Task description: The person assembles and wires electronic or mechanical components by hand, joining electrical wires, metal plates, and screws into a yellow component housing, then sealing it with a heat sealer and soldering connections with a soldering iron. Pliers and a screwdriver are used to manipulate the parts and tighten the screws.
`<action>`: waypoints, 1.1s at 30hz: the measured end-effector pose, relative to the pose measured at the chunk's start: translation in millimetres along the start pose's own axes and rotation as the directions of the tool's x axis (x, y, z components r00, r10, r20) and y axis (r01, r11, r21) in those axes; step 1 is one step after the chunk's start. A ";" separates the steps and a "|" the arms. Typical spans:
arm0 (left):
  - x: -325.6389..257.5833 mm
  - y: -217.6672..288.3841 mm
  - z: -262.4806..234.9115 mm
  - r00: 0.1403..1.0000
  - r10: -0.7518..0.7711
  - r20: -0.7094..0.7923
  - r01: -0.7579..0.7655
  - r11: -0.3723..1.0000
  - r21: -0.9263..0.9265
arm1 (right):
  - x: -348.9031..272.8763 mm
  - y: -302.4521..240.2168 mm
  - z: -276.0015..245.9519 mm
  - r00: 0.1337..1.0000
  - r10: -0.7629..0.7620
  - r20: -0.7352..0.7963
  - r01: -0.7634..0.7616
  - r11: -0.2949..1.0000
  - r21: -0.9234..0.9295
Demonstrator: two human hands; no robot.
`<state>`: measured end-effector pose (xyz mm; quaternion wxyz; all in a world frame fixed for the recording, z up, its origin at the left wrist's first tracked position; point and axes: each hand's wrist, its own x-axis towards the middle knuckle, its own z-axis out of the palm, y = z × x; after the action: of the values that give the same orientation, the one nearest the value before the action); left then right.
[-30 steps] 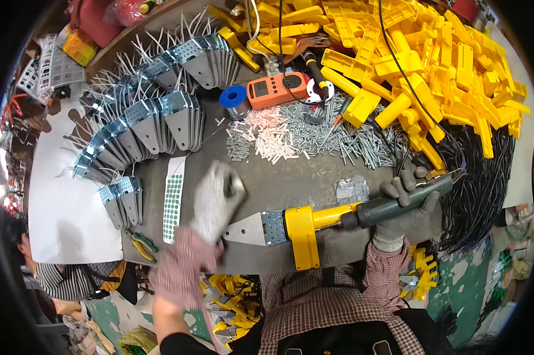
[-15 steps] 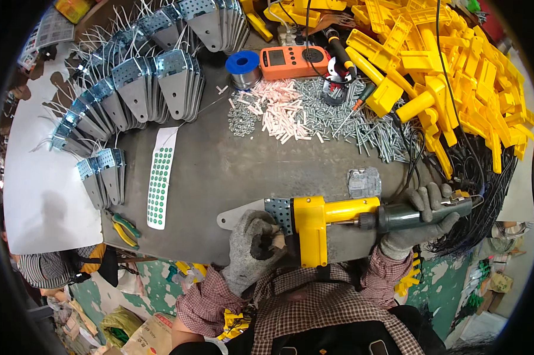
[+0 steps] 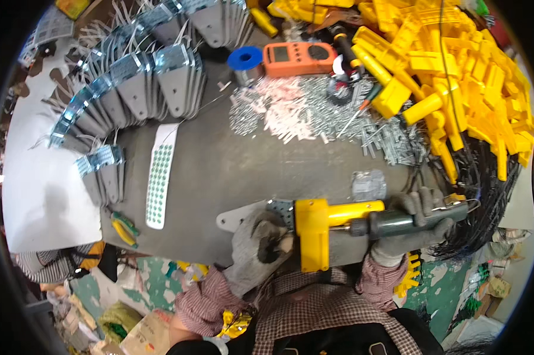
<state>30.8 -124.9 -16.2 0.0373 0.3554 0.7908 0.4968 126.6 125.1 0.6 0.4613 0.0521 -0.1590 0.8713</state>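
Both my hands wear grey gloves, work-worn at the fingers. At the table's near edge, my left hand (image 3: 255, 251) is closed round the perforated metal section (image 3: 280, 208) of a tool body. A flat grey metal plate (image 3: 237, 218) sticks out to the left of it, and a yellow plastic housing with a handle (image 3: 312, 236) joins it on the right. My right hand (image 3: 406, 241) grips a dark green electric screwdriver (image 3: 391, 222) lying level. Its bit points left into the yellow housing, below the handle arm; the tip is hidden inside.
Loose screws (image 3: 391, 142), pale pink tubes (image 3: 287, 109) and nuts lie in the middle. Behind them are an orange multimeter (image 3: 299, 59) and a solder spool (image 3: 245, 62). Yellow housings (image 3: 444, 77) heap up right; metal plates (image 3: 178, 89) stand left, near a green-dot sticker sheet (image 3: 160, 177) and pliers (image 3: 125, 231).
The screwdriver has come a little to the left, its chuck now closer to the yellow housing with less bit showing. My left hand keeps its hold on the tool body.
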 end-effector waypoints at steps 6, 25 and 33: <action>-4.7 -4.8 -9.8 0.997 -0.066 0.049 0.069 0.996 -0.049 | -1.4 14.1 3.2 0.999 -0.023 -0.022 0.022 0.998 -0.061; 13.7 14.4 -17.6 0.963 -0.195 0.183 0.230 0.954 -0.190 | -3.1 10.7 -9.6 0.999 0.033 0.039 -0.037 0.996 0.082; 28.6 16.0 -41.1 0.951 0.127 0.283 -0.252 0.850 0.463 | 36.0 -105.3 17.0 0.972 0.225 0.070 0.098 -0.118 -0.988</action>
<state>1.0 -134.9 25.9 -0.0083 0.4877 0.8415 0.2324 191.5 203.1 49.3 0.2819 -0.2234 -0.8066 0.4690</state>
